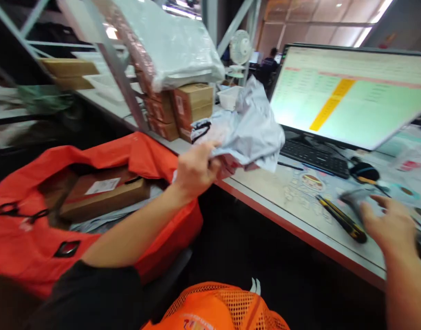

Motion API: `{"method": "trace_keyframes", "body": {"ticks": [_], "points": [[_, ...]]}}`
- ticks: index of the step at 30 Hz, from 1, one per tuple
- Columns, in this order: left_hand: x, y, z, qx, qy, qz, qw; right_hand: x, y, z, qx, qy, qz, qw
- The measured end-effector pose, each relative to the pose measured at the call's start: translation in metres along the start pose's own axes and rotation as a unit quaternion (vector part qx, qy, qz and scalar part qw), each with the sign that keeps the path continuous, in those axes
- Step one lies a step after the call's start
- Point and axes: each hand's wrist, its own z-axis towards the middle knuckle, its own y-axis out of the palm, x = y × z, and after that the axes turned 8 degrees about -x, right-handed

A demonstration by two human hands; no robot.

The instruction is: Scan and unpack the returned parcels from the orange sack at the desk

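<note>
My left hand (196, 172) grips a crumpled pale grey plastic mailer bag (246, 130) by its edge and holds it up over the desk's front edge. My right hand (387, 224) is spread, fingers apart, right by a blurred grey handheld barcode scanner (355, 199) on the desk. Whether they touch, I cannot tell. Below my left forearm, a large orange bag (76, 220) lies open with a brown cardboard box (103, 197) inside, its white label showing. A yellow-and-black utility knife (341, 219) lies on the desk near my right hand.
A monitor (348, 96) showing a spreadsheet stands behind a black keyboard (313, 158) and a mouse (364, 173). Stacked cardboard boxes (183, 110) sit under a plastic-wrapped pack (169, 46) on the desk's far side. A small fan (240, 48) and a distant co-worker (268, 68) stand beyond.
</note>
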Motion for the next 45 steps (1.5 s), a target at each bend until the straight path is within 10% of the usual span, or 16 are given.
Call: {"method": "trace_keyframes", "body": {"ticks": [6,15,20,26,30,36,39,45], "points": [[0.085,0.101,-0.027,-0.292,0.117,-0.129,0.941,0.008,0.013,0.017,-0.111,0.048,-0.052,0.991],[0.126,0.099,-0.03,-0.345,0.129,-0.133,0.92,-0.016,0.01,0.028,-0.175,0.209,-0.075,0.959],[0.131,0.101,-0.041,-0.362,0.138,-0.112,0.915,-0.038,-0.04,0.029,-0.254,0.118,0.059,0.958],[0.128,0.101,-0.041,-0.358,0.139,-0.114,0.916,-0.112,-0.127,0.0,-0.44,-0.044,0.304,0.844],[0.127,0.099,-0.042,-0.353,0.136,-0.119,0.918,-0.144,-0.136,-0.01,-0.517,-0.031,0.351,0.78],[0.125,0.101,-0.047,-0.319,0.118,-0.143,0.93,-0.109,-0.08,0.015,-0.36,-0.086,0.242,0.897],[0.124,0.102,-0.048,-0.313,0.118,-0.147,0.931,-0.066,-0.04,0.032,-0.23,0.018,0.093,0.969],[0.124,0.102,-0.049,-0.312,0.11,-0.152,0.931,0.001,0.005,0.036,-0.197,0.175,-0.068,0.962]]}}
